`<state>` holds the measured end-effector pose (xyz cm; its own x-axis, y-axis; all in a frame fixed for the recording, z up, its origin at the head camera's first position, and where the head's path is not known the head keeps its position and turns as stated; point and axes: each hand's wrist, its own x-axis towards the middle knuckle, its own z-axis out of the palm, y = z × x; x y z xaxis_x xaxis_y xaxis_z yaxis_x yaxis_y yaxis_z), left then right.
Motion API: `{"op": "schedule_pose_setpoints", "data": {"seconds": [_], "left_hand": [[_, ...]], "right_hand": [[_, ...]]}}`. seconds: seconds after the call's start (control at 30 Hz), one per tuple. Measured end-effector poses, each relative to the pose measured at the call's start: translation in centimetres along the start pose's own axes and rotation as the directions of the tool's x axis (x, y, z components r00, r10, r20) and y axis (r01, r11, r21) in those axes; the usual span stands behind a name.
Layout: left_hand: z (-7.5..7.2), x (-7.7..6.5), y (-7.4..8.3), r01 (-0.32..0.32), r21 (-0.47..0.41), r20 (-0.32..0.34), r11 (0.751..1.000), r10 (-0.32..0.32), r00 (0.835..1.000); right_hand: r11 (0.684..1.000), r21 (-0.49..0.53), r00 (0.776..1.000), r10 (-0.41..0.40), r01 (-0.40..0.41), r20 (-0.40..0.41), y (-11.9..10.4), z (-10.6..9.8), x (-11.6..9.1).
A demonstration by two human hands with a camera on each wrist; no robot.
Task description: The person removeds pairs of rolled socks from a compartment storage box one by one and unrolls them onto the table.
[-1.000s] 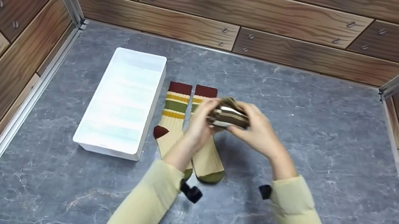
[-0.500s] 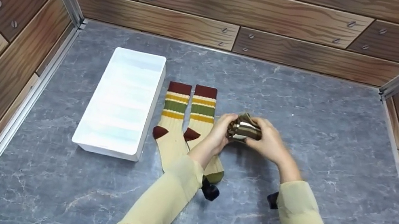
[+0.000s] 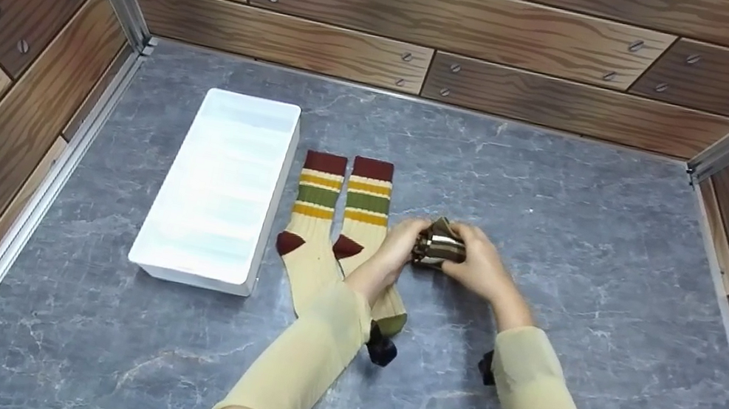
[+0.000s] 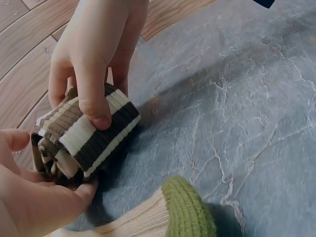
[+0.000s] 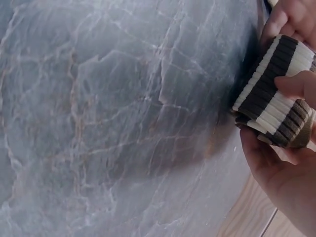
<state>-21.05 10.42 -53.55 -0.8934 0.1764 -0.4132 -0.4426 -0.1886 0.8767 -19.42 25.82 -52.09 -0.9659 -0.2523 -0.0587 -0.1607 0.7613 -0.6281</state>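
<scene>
A rolled-up pair of socks (image 3: 443,250), striped dark brown, tan and white, is held between both hands at the right of the flat pair. My left hand (image 3: 393,253) grips its left end, where the folded layers show (image 4: 54,160) in the left wrist view. My right hand (image 3: 482,266) holds the other end, its thumb pressed across the stripes and its fingers round the far side. In the right wrist view the striped roll (image 5: 274,91) sits close over the floor. Beneath my left forearm lie two cream socks (image 3: 318,256) with maroon cuffs, partly covered.
A white plastic box (image 3: 261,231) with crosswise compartments stands left of the flat socks. Wood-patterned walls (image 3: 332,49) enclose the back and sides. The grey marbled floor (image 3: 585,273) extends to the right of the hands.
Both hands have moved right and nearer with the sock roll, then sunk slightly lower. The cream socks, partly hidden by the left hand before, show more now.
</scene>
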Motion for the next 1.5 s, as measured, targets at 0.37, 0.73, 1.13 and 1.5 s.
{"op": "schedule_pose_setpoints", "data": {"seconds": [0.37,0.73,1.13,1.5], "left_hand": [[-0.2,-0.1,0.2,-0.120,0.322,-0.043,0.939,0.141,0.989],[-0.5,-0.9,0.5,-0.148,0.764,-0.120,0.628,0.364,0.923],[-0.7,-1.0,0.7,-0.189,0.755,-0.095,0.628,0.391,0.916],[-1.0,-2.7,-0.1,-0.288,0.692,-0.028,0.662,0.423,0.906]], "right_hand": [[1.000,-0.019,1.000,-0.008,0.008,0.017,0.0,0.4,0.4],[0.999,-0.032,0.999,-0.021,0.023,0.047,0.4,0.3,0.5],[1.000,-0.006,1.000,0.018,-0.018,-0.001,-0.3,-0.6,1.5],[0.990,-0.141,0.996,-0.016,0.004,-0.084,0.8,-0.8,3.5]]}}
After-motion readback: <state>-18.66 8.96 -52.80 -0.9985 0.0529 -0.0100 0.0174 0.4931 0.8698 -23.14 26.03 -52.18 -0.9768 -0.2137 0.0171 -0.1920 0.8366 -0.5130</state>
